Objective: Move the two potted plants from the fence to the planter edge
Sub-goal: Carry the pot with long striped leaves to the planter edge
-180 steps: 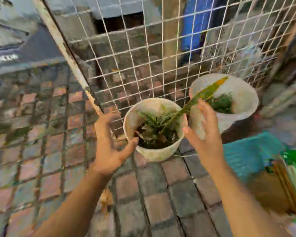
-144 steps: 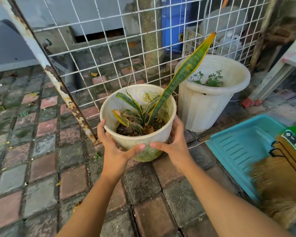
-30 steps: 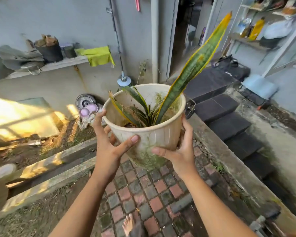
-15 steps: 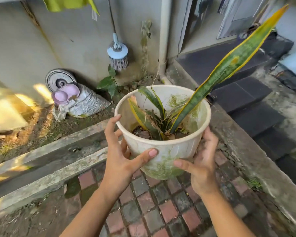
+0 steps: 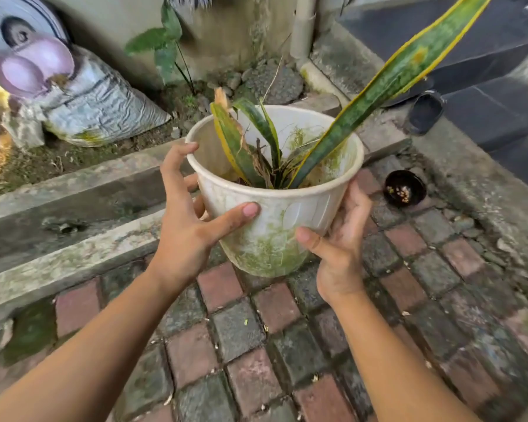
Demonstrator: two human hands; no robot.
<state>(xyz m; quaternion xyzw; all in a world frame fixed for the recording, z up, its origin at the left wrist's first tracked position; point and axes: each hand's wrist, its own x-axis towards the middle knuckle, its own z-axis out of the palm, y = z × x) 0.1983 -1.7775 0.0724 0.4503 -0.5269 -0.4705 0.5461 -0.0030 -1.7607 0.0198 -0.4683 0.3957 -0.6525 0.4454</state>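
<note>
A cream plastic pot (image 5: 279,220) with green algae stains holds a snake plant (image 5: 375,89) whose one long yellow-edged leaf leans up to the right. I hold the pot in the air over the brick paving, tilted slightly toward me. My left hand (image 5: 192,220) grips its left wall, thumb across the front. My right hand (image 5: 337,239) cups its right side and underside. The concrete planter edge (image 5: 73,260) runs just behind and left of the pot. The second potted plant is out of view.
A grey sack (image 5: 101,108) with purple round things (image 5: 31,67) on it leans against the wall beyond the planter. A small black bowl (image 5: 404,191) lies on the bricks at right. A dark sandal (image 5: 424,112) sits by the dark steps (image 5: 500,95). A pipe (image 5: 302,28) runs down the wall.
I lifted the pot from beside the wire fence and carried it across the yard. In the last second it has come lower and closer to the concrete planter edge.
</note>
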